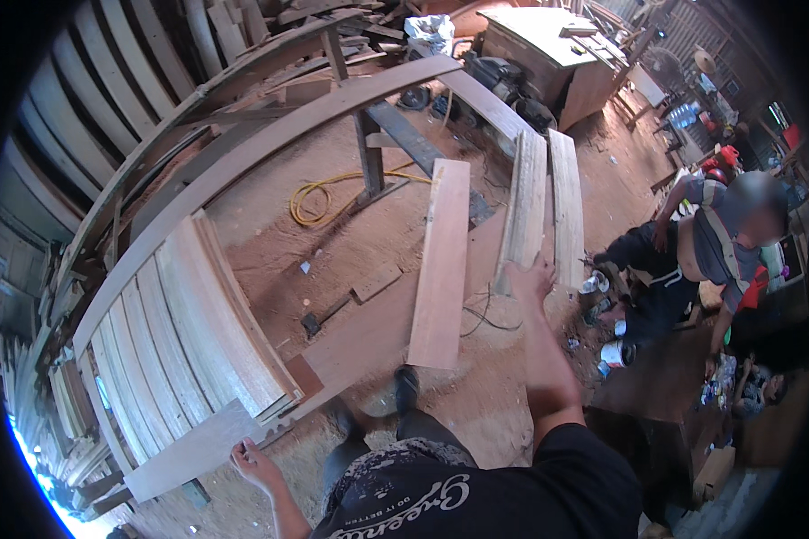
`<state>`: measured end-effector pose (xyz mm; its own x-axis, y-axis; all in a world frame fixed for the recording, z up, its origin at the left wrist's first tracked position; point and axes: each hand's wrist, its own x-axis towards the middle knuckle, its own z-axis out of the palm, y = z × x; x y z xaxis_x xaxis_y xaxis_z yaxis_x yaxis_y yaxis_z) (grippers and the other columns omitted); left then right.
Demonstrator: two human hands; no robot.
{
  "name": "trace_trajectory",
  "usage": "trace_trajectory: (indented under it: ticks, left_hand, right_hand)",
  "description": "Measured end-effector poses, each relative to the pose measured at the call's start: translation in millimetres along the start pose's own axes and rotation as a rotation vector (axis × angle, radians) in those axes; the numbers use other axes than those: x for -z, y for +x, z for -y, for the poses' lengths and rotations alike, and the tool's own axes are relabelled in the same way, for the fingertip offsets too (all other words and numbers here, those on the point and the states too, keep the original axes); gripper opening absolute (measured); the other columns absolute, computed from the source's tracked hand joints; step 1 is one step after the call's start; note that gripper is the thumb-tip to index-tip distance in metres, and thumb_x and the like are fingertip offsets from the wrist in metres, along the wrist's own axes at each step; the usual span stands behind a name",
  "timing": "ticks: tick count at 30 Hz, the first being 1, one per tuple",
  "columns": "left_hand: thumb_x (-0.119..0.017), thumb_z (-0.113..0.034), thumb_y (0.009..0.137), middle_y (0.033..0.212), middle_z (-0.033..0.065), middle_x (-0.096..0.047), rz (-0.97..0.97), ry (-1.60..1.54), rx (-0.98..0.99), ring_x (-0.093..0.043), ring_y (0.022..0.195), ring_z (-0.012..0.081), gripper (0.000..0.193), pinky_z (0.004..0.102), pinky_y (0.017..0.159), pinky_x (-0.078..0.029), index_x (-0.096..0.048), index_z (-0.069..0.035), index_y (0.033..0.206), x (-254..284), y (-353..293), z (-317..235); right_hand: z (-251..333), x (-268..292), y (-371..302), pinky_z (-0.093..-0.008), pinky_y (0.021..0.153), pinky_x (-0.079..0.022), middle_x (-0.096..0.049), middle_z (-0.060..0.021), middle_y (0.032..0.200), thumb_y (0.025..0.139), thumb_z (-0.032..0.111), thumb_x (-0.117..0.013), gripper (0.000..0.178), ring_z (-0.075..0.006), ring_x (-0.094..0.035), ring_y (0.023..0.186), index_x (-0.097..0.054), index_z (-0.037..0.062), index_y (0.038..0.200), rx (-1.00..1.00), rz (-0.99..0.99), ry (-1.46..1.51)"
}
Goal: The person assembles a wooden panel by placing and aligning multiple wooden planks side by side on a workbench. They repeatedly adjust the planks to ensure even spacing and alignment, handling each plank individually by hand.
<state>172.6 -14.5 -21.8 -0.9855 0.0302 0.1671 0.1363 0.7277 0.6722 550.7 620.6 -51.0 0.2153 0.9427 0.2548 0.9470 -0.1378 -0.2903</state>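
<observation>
My right hand [532, 277] reaches forward and grips the near end of a stack of pale wooden planks [523, 202]. One more pale plank [565, 207] lies just right of that stack. My left hand [253, 463] hangs low beside the end of a light board [193, 452], its fingers curled together; whatever they may hold is too small to make out. Several planks [184, 314] lie side by side on the left. A reddish board [440, 265] stretches lengthwise in front of me, left of my right hand.
A long plank [270, 148] runs across a wooden trestle [368, 153]. A yellow hose [313, 202] coils on the dusty floor. To the right another person [706, 234] bends near white cans [615, 353]. At the back stands a large wooden cabinet [548, 40]; timber [90, 99] leans on the left.
</observation>
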Motion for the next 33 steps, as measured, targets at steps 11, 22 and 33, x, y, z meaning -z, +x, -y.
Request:
trace_trajectory:
  ticks: [11, 22, 33]
  left_hand:
    - [-0.072, -0.029, 0.112, 0.112, 0.0180, -0.063, -0.059, -0.091, 0.219, -0.062, 0.103, 0.0328, 0.033, 0.0457, 0.090, -0.051, -0.069, 0.004, 0.113, 91, -80, 116]
    - [-0.078, -0.024, 0.109, 0.113, 0.0134, -0.066, -0.099, -0.231, 0.369, -0.072, 0.100, 0.0252, 0.026, 0.0388, 0.088, -0.060, -0.074, 0.001, 0.112, 263, -125, 339]
    - [-0.082, -0.028, 0.106, 0.104, 0.0111, -0.080, -0.243, -0.343, 0.659, -0.077, 0.096, 0.0206, 0.028, 0.0358, 0.087, -0.061, -0.079, -0.002, 0.116, 384, -138, 494]
  right_hand:
    - [97, 113, -130, -0.0467, 0.103, -0.060, -0.064, -0.0233, 0.144, 0.094, 0.044, -0.082, 0.085, -0.0335, -0.067, 0.127, -0.053, 0.0041, 0.163, -0.350, 1.216, 2.211]
    - [293, 205, -533, -0.0397, 0.084, -0.062, -0.059, -0.0201, 0.147, 0.094, 0.036, -0.082, 0.091, -0.0253, -0.067, 0.109, -0.039, 0.0088, 0.170, -0.076, 1.959, 2.145]
    - [426, 167, -916, -0.0419, 0.121, -0.050, -0.062, -0.0241, 0.155, 0.098, 0.019, -0.089, 0.086, -0.0344, -0.062, 0.143, -0.043, -0.0066, 0.165, 0.868, 1.142, 1.092]
